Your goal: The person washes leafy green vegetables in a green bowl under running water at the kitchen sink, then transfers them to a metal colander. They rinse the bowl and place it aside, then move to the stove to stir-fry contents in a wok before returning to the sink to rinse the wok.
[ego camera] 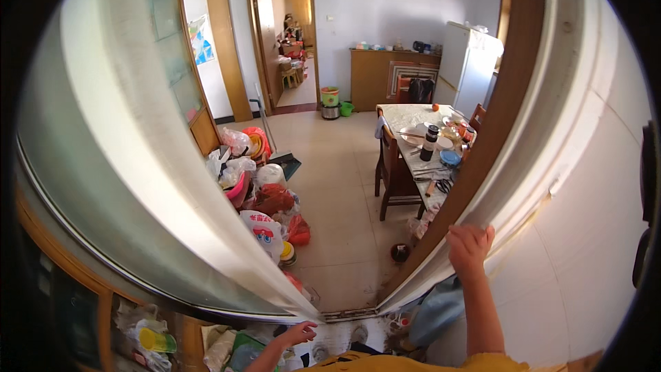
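Observation:
My right hand (469,248) is raised at the right, its bent fingers against the edge of the white door frame (496,206). Low in the centre, my left hand (299,334) holds nothing, its fingers a little apart. It is near the lower end of a sliding door with a white frame and frosted glass (258,274), which fills the left side. Between the door and the frame is an opening with a floor track (351,314). Whether my right fingers grip the frame or only rest on it is hard to tell.
Beyond the opening, plastic bags (264,227) and a dustpan (285,163) lie on the left of the tiled floor. At the right are a wooden chair (395,165), a dining table (403,116) with dishes and a black bottle, and a dark round container (400,252). A refrigerator (454,62) stands farther back.

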`<state>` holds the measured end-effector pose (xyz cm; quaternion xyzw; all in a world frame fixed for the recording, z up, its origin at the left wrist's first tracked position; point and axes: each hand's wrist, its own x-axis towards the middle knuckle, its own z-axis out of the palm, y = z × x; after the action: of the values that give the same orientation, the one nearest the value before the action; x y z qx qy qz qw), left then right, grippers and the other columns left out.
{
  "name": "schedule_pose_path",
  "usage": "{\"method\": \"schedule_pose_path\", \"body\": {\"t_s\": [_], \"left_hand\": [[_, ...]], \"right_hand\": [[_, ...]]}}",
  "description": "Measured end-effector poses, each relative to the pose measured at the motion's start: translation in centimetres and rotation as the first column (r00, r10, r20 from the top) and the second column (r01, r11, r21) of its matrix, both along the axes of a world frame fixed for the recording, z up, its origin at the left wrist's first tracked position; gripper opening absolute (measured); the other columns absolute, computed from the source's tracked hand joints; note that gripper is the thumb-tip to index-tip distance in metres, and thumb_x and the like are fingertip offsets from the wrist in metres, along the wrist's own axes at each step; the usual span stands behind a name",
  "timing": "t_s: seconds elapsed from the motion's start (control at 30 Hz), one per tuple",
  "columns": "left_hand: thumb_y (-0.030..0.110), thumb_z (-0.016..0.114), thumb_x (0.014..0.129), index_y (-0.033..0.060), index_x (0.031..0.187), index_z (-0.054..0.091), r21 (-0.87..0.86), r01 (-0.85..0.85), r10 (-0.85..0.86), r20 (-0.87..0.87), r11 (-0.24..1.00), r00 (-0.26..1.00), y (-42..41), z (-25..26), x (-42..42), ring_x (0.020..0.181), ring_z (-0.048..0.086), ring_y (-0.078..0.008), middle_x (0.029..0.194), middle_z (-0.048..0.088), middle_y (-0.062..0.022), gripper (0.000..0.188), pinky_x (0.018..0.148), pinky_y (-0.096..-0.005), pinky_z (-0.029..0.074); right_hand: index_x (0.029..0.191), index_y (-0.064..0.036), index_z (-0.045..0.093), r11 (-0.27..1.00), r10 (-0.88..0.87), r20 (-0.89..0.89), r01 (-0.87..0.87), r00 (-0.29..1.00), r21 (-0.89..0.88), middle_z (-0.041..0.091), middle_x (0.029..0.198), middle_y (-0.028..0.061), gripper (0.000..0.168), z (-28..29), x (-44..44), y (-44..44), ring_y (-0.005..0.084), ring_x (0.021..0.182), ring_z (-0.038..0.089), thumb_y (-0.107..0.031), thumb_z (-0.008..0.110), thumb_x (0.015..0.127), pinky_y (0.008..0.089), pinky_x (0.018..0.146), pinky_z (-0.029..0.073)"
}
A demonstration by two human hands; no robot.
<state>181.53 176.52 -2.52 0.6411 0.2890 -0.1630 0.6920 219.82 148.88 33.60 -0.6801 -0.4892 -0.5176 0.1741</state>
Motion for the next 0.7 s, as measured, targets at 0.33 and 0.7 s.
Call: {"method": "schedule_pose_path", "body": {"t_s": [0.33,0.7], "left_hand": [[0.02,0.059,0.088,0.0032,0.119,0.056,0.339,0.028,-0.124,0.265,0.94,0.956,-0.4,8.6,18.3,0.078,0.062,-0.0163,0.089,0.065,-0.0083,0.036,0.073,-0.0318,0.051],[0.022,0.061,0.08,0.0042,0.109,0.059,0.614,-0.386,0.365,0.166,0.689,0.916,3.2,1.7,16.9,0.083,0.066,-0.0313,0.09,0.068,-0.0165,0.034,0.074,-0.0415,0.052]], "right_hand": [[0.081,-0.018,0.062,0.972,0.15,-0.265,-0.093,0.953,0.215,0.067,0.092,-0.0025,0.007,-2.5,-3.2,-0.8,0.0206,0.085,0.055,-0.013,0.059,0.078,0.0472,0.109,0.024],[0.102,-0.006,0.061,0.855,0.36,-0.885,-0.484,0.295,0.187,0.06,0.098,0.0114,0.028,-8.2,-0.4,11.6,0.0309,0.088,0.055,0.001,0.057,0.075,0.0395,0.076,0.046]]}}
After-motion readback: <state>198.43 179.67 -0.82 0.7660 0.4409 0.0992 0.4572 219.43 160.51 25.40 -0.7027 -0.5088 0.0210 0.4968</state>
